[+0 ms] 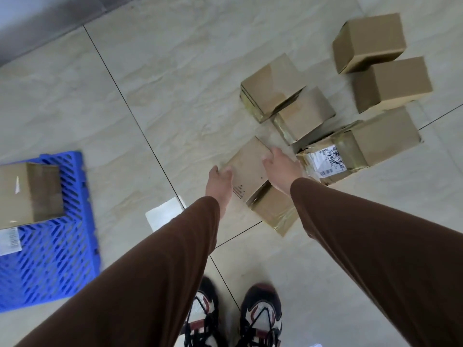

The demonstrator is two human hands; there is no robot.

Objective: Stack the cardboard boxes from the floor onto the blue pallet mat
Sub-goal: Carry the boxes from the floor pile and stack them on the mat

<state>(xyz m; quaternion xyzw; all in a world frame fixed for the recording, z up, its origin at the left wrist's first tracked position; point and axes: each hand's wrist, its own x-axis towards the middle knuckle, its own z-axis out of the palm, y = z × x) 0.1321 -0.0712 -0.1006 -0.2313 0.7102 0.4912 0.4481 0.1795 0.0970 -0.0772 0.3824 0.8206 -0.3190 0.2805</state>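
Observation:
A small cardboard box (250, 169) sits on the tiled floor just ahead of my feet. My left hand (220, 180) holds its left side, fingers curled over the edge. My right hand (279, 169) grips its right side. Behind it lie several more cardboard boxes: one with tape (271, 85), one beside it (307, 113), a torn one with a shipping label (363, 144), and two further back (369, 41) (395, 82). The blue pallet mat (57, 249) lies at the left with one box (28, 191) on it.
A white paper sheet (162, 214) lies on the floor between the mat and the box I hold. My two shoes (233, 319) stand at the bottom centre. A grey wall base (45, 23) runs along the top left. A white label (8, 240) lies on the mat.

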